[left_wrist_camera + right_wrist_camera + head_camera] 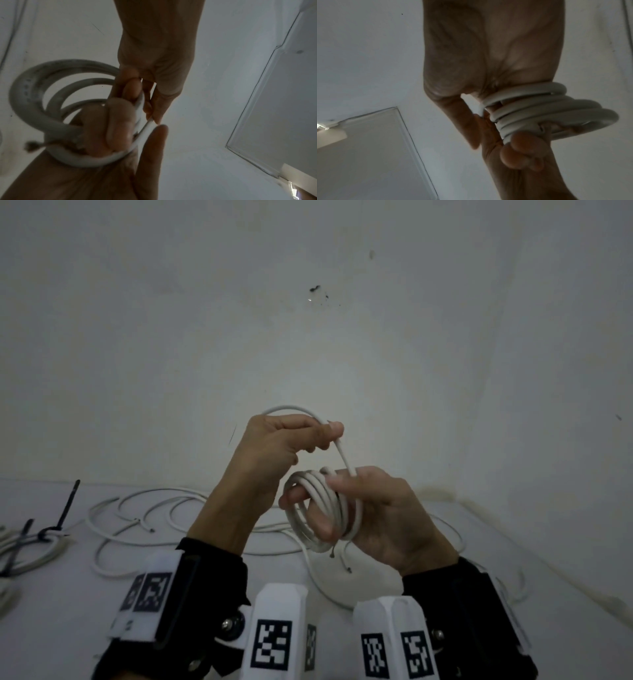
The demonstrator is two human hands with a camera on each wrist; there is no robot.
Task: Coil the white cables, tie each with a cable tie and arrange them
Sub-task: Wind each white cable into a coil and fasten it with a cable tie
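White worktop strewn with loose cables, tied bundle at far left. Above it, right hand gripping a white cable coil looped around its fingers. Left hand, higher, pinching that cable's free length.

Coil held above tabletop, round right hand fingers. Left hand above-left of coil. Loose cables on tabletop behind hands. Tied bundle far left.
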